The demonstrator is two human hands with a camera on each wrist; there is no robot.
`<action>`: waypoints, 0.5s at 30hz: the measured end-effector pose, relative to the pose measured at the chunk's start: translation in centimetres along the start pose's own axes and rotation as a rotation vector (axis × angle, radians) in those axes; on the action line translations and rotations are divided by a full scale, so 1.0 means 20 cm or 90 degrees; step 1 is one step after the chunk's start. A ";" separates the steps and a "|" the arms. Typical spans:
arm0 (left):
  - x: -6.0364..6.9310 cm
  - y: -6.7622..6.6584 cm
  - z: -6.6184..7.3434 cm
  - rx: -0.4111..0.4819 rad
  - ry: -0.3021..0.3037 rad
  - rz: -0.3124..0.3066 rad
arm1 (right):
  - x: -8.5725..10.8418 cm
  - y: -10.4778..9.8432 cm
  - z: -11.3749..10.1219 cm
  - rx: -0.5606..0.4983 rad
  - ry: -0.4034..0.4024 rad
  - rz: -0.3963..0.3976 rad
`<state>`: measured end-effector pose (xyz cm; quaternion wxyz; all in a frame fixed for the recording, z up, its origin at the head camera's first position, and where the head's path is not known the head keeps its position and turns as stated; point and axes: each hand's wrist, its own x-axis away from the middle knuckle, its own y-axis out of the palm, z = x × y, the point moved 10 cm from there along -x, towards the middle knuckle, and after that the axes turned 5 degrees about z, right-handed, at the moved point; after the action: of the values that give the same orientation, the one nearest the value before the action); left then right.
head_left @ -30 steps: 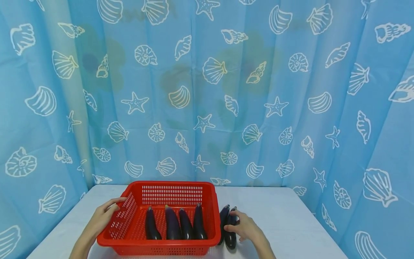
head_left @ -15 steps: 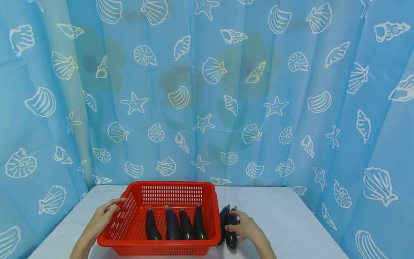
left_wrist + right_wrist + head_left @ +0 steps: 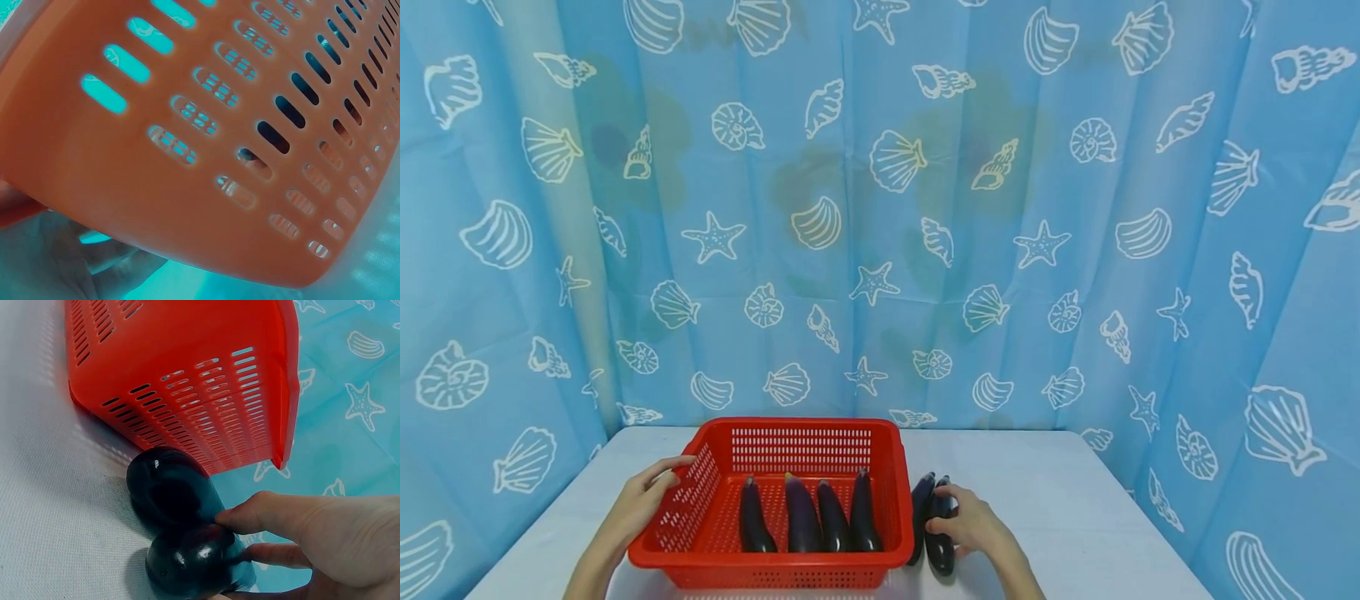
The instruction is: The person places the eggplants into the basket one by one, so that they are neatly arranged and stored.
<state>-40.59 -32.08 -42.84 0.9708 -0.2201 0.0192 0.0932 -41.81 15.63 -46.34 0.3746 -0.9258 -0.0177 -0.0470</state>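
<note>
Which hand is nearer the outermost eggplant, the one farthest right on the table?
Right. The right hand holds that outermost eggplant between thumb and fingers; the left hand is across the red plastic basket, at its left rim.

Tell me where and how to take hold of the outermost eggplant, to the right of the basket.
Probably best around the middle of the outermost eggplant, coming from above and the right, fingers across its width. It is long, rounded and lies flat, with the neighbouring eggplant crowding its left side.
</note>
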 end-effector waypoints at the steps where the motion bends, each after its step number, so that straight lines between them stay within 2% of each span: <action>1: 0.00 0.00 0.00 0.001 0.000 0.000 | 0.00 0.00 0.00 -0.001 -0.001 -0.002; 15: 0.01 0.00 0.00 -0.005 -0.003 -0.002 | 0.00 -0.01 0.01 -0.007 -0.002 0.002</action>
<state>-40.50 -31.99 -42.82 0.9701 -0.2240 0.0163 0.0919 -41.75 15.87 -46.44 0.3697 -0.9279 -0.0166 -0.0452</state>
